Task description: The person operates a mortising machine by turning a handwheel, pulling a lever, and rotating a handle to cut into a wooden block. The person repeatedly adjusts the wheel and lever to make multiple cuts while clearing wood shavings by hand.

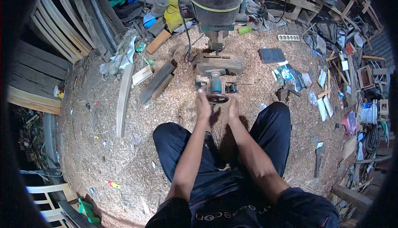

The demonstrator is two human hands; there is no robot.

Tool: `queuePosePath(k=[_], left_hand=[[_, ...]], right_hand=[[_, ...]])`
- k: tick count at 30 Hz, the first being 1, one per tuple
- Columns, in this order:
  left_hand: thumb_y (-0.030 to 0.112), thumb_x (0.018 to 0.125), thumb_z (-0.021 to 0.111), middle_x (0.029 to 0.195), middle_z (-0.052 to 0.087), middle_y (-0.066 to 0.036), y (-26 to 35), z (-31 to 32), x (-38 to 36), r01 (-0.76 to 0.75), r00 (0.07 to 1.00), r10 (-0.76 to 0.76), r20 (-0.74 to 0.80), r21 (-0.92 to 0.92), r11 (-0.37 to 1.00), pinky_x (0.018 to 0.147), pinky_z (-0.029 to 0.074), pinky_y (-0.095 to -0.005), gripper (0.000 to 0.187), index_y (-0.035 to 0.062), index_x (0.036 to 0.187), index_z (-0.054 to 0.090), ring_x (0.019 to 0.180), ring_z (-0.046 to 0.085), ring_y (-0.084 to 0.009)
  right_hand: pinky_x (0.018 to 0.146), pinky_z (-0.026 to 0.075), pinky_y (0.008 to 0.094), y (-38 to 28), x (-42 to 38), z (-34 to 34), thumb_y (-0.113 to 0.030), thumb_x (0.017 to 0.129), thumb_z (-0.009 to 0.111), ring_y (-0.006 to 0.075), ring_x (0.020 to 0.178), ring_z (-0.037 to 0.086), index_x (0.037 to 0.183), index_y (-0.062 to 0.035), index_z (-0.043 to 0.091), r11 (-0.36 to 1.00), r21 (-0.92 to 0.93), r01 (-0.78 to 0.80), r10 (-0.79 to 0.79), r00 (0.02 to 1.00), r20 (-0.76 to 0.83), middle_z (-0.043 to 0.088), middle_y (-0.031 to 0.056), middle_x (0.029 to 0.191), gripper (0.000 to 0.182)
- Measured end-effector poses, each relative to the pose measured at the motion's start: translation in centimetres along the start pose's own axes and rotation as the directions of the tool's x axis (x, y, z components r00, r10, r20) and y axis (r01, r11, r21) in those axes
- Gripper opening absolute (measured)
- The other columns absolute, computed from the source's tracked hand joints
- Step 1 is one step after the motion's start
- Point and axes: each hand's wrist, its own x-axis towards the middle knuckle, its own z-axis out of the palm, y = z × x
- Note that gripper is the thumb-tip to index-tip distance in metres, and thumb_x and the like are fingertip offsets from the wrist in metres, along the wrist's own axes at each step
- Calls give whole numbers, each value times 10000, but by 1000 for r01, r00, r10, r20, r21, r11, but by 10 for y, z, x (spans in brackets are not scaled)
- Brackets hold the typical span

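Note:
In front of me stands a machine with a dark handwheel (217, 99) on a green screw housing (216, 84). My left hand (203, 106) is at the wheel's left rim, its fingers stretched upward and seemingly touching it. My right hand (233, 108) is beside the right rim, fingers extended; whether it touches cannot be made out. Beyond the housing, a rough wooden block (222, 64) lies crosswise on the machine. A narrow metal tool (216, 50) points down at the block from the machine's head (216, 10). The undersides of both hands are hidden.
Wood shavings cover the floor (166, 99). Dark timber pieces (158, 81) and a long plank (124, 99) lie to the left. At the right are a dark slab (271, 55), a power strip (288, 38) and scattered litter. A cable (186, 33) hangs left of the machine.

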Motion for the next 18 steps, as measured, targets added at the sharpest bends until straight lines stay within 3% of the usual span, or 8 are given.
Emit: queuePosePath(k=[2, 5, 7, 9, 11, 13, 15, 18], left_hand=[[568, 1042, 165, 1311, 589, -239, -15, 1, -3, 270, 963, -270, -1, -46, 962, 1086, 370, -406, 766, -37, 1339, 531, 1251, 539, -360], [564, 1053, 122, 1372, 544, -202, 18, 13, -32, 266, 964, -265, -36, 8, 964, 1131, 315, -380, 780, -29, 1381, 509, 1300, 489, -305], [654, 1014, 170, 1363, 573, -207, 32, -8, -32, -74, 983, 125, 133, -334, 940, 1115, 351, -382, 842, -16, 1413, 488, 1286, 526, -335], [631, 1024, 133, 1396, 549, -211, 46, -23, -32, -57, 998, 61, 26, -140, 989, 1147, 309, -390, 823, 1, 1443, 459, 1355, 462, -338], [595, 1039, 140, 1423, 523, -206, 42, -15, -27, 34, 998, -29, 50, -98, 995, 1145, 316, -392, 769, 26, 1449, 456, 1364, 450, -336], [573, 1047, 169, 1439, 501, -220, 35, -5, -40, 91, 991, -80, 111, -100, 991, 1142, 320, -399, 734, 27, 1455, 442, 1366, 442, -355], [579, 1039, 244, 1432, 486, -272, 48, -7, -53, 14, 974, 32, 226, -201, 980, 1140, 319, -417, 751, -23, 1458, 407, 1355, 443, -416], [565, 1042, 239, 1473, 442, -270, 36, -29, -34, -32, 990, 44, 131, -93, 995, 1168, 275, -413, 741, -18, 1479, 374, 1404, 379, -408]], right_hand=[[1156, 287, 385, -72, -53, 3, -586, 996, 431, 296, 1346, 430, 1452, 43, 413, 988, 5, 154, -154, 986, 57, 501, 232, 1394, 777], [1087, 340, 384, -51, -54, 11, -584, 983, 491, 261, 1236, 492, 1332, 83, 480, 996, 5, -94, 94, 991, -91, 548, 200, 1295, 753], [1107, 320, 416, -17, -36, -18, -622, 956, 511, 313, 1344, 401, 1423, 88, 357, 977, -29, -213, 215, 970, 117, 438, 259, 1419, 864], [1095, 333, 415, -11, -50, -23, -610, 955, 529, 312, 1331, 406, 1424, 82, 346, 984, -17, -175, 175, 980, 96, 439, 256, 1413, 855], [1050, 379, 381, -56, -74, 19, -545, 979, 544, 259, 1198, 508, 1333, 64, 446, 996, 46, 75, -67, 985, -157, 550, 191, 1276, 711], [1038, 396, 385, -45, -72, 33, -533, 982, 542, 263, 1163, 546, 1338, 73, 460, 961, -172, 215, -249, 944, -216, 578, 193, 1251, 707], [1055, 377, 394, 4, -45, 6, -529, 992, 508, 272, 1219, 521, 1415, 78, 381, 977, 90, -193, 206, 965, -163, 535, 209, 1339, 751], [1102, 346, 411, -76, -101, 10, -528, 1000, 468, 311, 1303, 483, 1440, 91, 369, 908, 301, -291, 325, 943, -70, 505, 245, 1393, 765]])
